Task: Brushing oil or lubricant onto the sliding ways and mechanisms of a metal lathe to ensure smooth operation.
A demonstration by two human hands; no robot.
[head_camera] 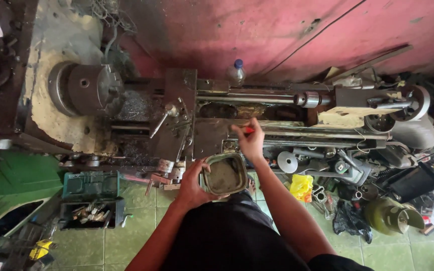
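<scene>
Left hand [192, 185] fingers wrapped round grimy tray [224, 174]; keep level. Right hand [251, 142] fingers pinch red tool [248, 130] over lathe bed [277, 125]; steady strokes advised.

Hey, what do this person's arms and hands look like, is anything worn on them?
Both forearms are bare, with no sleeves in view. The left hand and right hand are bare too: no gloves, and no rings, watch or bracelet that I can make out. Dark clothing covers the body below.

Machine workshop: greasy metal lathe [237, 108]
</scene>
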